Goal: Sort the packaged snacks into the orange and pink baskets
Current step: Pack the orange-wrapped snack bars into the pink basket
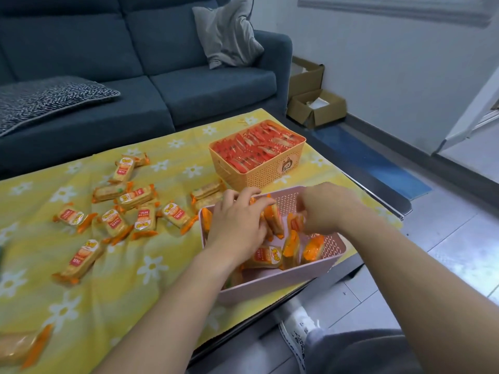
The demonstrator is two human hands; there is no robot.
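Note:
Both my hands reach into the pink basket (278,282) at the table's right front. My left hand (237,225) grips an orange-ended biscuit pack (274,220) held upright over the basket. My right hand (324,209) curls its fingers down over a pack (295,222) inside; its fingertips are hidden. Several biscuit packs (290,249) stand or lie in the basket. The orange basket (267,174) behind it is full of red snack packs (256,147). Several loose biscuit packs (135,211) lie scattered on the yellow cloth to the left.
A yellow flowered cloth (121,279) covers the low table. A blue sofa (135,76) with cushions stands behind it. Cardboard boxes (316,106) sit on the floor at the right. My shoe (297,330) shows below the table edge.

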